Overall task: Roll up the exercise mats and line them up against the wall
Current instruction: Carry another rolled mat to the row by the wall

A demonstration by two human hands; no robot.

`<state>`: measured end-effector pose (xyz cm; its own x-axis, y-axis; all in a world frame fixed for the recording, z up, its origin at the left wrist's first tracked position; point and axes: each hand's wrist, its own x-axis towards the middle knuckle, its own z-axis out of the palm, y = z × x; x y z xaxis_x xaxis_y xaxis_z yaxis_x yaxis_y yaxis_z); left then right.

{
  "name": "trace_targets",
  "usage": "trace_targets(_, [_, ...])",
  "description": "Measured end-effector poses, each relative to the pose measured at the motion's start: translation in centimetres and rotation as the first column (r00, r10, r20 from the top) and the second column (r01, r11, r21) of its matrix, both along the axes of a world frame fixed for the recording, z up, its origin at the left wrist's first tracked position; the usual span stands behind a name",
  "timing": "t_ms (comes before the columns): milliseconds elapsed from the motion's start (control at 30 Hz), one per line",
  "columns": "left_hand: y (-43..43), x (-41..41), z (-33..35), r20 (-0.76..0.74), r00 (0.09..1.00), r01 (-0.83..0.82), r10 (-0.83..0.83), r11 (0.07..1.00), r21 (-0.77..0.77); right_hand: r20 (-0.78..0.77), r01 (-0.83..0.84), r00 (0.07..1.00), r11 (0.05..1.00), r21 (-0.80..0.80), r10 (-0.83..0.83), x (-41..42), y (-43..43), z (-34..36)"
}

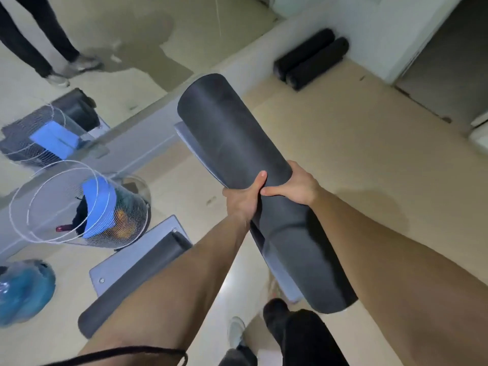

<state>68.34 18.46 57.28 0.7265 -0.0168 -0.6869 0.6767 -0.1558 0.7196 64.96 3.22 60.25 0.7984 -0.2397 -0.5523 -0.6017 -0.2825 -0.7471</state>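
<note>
Your left hand (243, 199) and right hand (292, 185) are both clamped on the rolled mat (232, 138) at about its middle, side by side and almost touching, with the left thumb up across the roll and the right fingers wrapped over its far side. The mat is dark, off the floor (356, 143) and held slantwise in front of you, one end pointing away toward the wall (369, 35) and the other down by your feet. Its outer flap (188, 140) looks loose along the left edge, so the roll isn't fully tight. Step in hand, as I read it: rolling done, you're carrying it to the line. Two rolled mats (311, 59) already lie side by side, touching, at the foot of the wall, well apart from you. Next move calls for walking it over, keeping the flap pinned, and laying it down parallel and right beside the nearer of the two. On the left are a wire basket (79, 204) holding a blue block, a blue bag (25, 291), and a dark padded roll on a grey plate (137, 270); can't tell whether that is a mat.
</note>
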Motion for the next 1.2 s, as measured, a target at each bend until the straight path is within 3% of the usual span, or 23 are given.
trace_targets(200, [-14.8,10.8,0.0,0.029,0.995,0.097,-0.097,0.995,-0.006,0.017,0.126,0.992,0.990,0.056,-0.127,9.7,-14.2,-1.4])
trace_targets(300, [-22.2,16.4,-0.3,0.031,0.994,0.101,-0.101,0.995,-0.010,0.005,0.156,0.988,0.988,0.005,-0.156,15.2,-21.6,-1.9])
trace_targets(667, [-48.2,38.0,-5.8,-0.052,0.994,0.094,-0.096,0.994,-0.050,-0.087,0.138,0.985,0.984,-0.111,-0.148,36.9,-47.0,-5.1])
trace_targets(1033, [-74.6,55.2,-13.2,-0.173,0.984,-0.046,0.042,0.999,-0.020,-0.184,-0.110,0.979,0.987,-0.114,0.088,57.2,-74.2,-13.2])
trace_targets(1200, [-85.1,61.5,-18.3,-0.189,0.961,-0.204,0.200,0.979,-0.003,-0.236,-0.299,0.935,0.946,-0.128,0.263,65.9,-84.6,-19.0])
